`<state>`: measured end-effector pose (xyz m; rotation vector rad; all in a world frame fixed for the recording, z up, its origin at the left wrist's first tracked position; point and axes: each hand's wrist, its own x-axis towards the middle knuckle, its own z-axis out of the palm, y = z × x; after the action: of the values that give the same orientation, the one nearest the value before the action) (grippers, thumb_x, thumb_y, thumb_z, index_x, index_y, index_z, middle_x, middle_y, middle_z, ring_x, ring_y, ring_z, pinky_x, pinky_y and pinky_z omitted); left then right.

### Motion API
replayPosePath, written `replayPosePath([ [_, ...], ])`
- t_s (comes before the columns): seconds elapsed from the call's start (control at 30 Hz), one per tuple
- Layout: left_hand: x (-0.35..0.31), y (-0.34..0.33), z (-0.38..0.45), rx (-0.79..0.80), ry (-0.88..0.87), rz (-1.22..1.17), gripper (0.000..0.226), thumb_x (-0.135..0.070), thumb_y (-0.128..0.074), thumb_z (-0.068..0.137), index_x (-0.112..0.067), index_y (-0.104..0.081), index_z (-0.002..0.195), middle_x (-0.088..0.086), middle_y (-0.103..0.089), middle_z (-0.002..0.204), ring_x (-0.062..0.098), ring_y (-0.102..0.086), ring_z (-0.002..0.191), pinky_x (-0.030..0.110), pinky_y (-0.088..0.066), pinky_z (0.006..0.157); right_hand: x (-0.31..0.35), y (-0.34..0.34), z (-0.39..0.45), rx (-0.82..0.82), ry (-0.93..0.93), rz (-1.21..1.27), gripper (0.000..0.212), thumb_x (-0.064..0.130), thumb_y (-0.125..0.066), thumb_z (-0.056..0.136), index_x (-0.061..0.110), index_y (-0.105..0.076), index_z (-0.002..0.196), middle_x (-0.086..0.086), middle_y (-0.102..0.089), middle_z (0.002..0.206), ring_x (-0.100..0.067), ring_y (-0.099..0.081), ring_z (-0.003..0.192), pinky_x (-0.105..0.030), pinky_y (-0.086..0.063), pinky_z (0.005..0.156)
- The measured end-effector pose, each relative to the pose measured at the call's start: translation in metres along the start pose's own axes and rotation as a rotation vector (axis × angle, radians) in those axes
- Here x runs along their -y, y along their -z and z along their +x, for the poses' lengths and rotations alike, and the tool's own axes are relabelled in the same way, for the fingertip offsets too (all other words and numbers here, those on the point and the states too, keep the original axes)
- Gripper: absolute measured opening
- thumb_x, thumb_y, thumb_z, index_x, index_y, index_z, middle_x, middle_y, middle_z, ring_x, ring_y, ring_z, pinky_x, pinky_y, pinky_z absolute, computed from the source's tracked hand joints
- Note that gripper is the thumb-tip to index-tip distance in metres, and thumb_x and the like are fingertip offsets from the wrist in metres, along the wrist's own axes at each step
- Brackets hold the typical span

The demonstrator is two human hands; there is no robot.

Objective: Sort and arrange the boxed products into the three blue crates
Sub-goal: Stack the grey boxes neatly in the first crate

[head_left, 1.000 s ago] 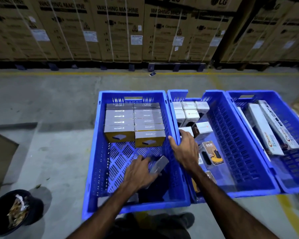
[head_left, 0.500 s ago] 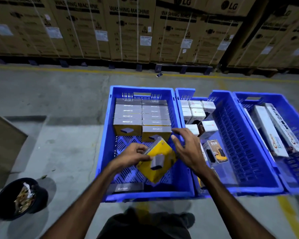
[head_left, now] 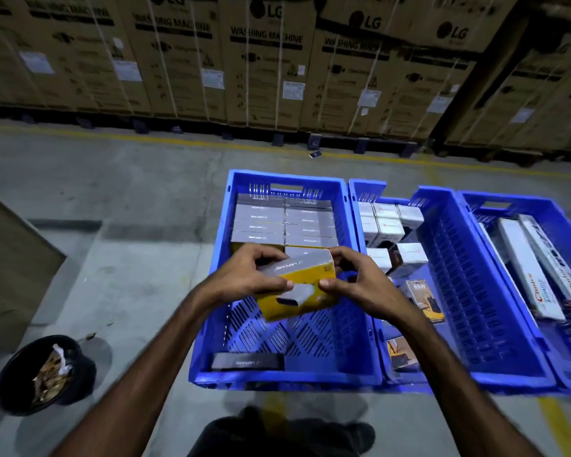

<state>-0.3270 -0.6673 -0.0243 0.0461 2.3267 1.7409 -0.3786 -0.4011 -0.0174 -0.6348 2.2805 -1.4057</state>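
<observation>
The warehouse scene is dim and cool-toned, with soft light from overhead leaving the grey concrete floor (head_left: 119, 199) patchy and a faint shadow beside the round black bin of scraps (head_left: 43, 374). The wide-angle lens bows the stacked brown cardboard cartons (head_left: 264, 61) outward at the edges. Motion blur softens the forearms and lower frame.

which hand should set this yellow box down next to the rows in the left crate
Left, probably. Both hands grip the yellow box, but the left hand is already over the left crate, in line with the stacked rows. The right hand reaches across from the middle crate's side.
</observation>
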Motion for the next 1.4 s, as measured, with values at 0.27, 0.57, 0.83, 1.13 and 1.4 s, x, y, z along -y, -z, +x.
replayPosePath([
  [0.27,-0.015,0.010,-0.004,-0.165,-0.235,0.559,0.052,-0.051,-0.072,0.070,-0.026,-0.075,0.116,-0.015,-0.070,0.101,0.008,-0.068,0.094,0.035,-0.057,0.082,-0.007,-0.035,0.012,-0.134,-0.005,0.044,0.045,-0.002,-0.081,0.083,0.018,-0.061,0.118,0.004,-0.070,0.108,0.004,-0.065,0.097,-0.014,-0.049,0.084],
  [0.57,-0.006,0.041,0.019,-0.185,-0.279,1.098,0.030,-0.042,-0.076,0.082,-0.029,-0.071,0.109,-0.007,-0.065,0.104,0.022,-0.067,0.103,0.041,-0.046,0.085,-0.042,-0.013,0.021,-0.417,0.088,-0.272,0.037,0.007,-0.071,0.092,0.025,-0.068,0.124,0.005,-0.065,0.124,-0.007,-0.059,0.118,-0.022,-0.044,0.104],
  [0.83,-0.002,0.045,0.051,-0.197,-0.244,1.272,0.020,-0.030,-0.069,0.082,-0.027,-0.069,0.102,-0.003,-0.065,0.100,0.027,-0.069,0.097,0.041,-0.048,0.077,-0.077,0.012,0.006,-0.452,-0.065,-0.352,0.032,0.021,-0.072,0.097,0.020,-0.066,0.129,0.000,-0.059,0.127,-0.012,-0.055,0.118,-0.031,-0.044,0.104],
  [1.13,-0.009,0.055,0.070,-0.155,-0.184,1.231,0.028,-0.036,-0.071,0.079,-0.023,-0.071,0.104,-0.001,-0.067,0.104,0.030,-0.069,0.101,0.043,-0.054,0.076,-0.089,0.006,0.005,-0.477,-0.099,-0.334,0.033,0.017,-0.071,0.096,0.017,-0.066,0.128,0.005,-0.051,0.127,-0.011,-0.052,0.117,-0.031,-0.042,0.103],
  [1.4,-0.009,0.058,0.068,-0.146,-0.213,1.170,0.021,-0.032,-0.067,0.087,-0.024,-0.074,0.106,-0.001,-0.067,0.103,0.030,-0.069,0.099,0.041,-0.056,0.072,-0.094,0.000,0.009,-0.508,-0.062,-0.332,0.033,0.016,-0.071,0.097,0.015,-0.065,0.129,0.005,-0.050,0.132,-0.005,-0.050,0.118,-0.025,-0.040,0.103],
])
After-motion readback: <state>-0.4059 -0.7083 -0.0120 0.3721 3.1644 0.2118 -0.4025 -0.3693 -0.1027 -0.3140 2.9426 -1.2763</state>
